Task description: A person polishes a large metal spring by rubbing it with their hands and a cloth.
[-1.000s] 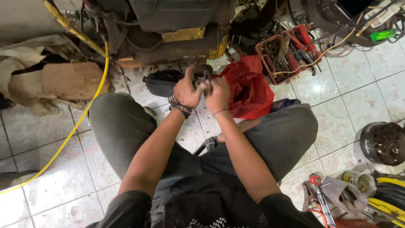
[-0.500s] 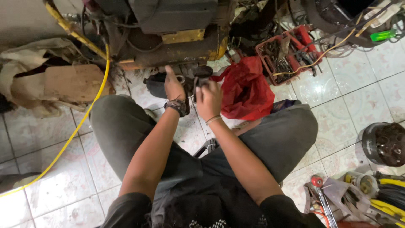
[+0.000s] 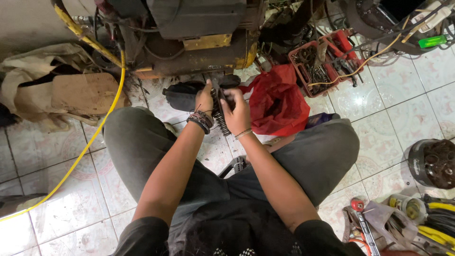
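Both hands on a toothed metal part.
The left hand (image 3: 204,100) and right hand (image 3: 237,114) clasp the dark gear stack (image 3: 219,114) above the tiled floor (image 3: 71,189).

Ahead of you: a grimy machine housing (image 3: 199,33) with a yellow plate sits against the wall.
Your left: a yellow hose (image 3: 102,123) runs across the tiled floor (image 3: 42,189), past a piece of cardboard (image 3: 85,92) lying on crumpled cloth (image 3: 28,76).
Just right of centre: a red plastic bag (image 3: 277,102) lies beside a red crate (image 3: 322,64) full of dark metal parts.
Your far right: a round black engine part (image 3: 433,163) sits on the floor.
Bottom right: you see a jumble of hand tools (image 3: 374,223) and yellow cables (image 3: 438,232).
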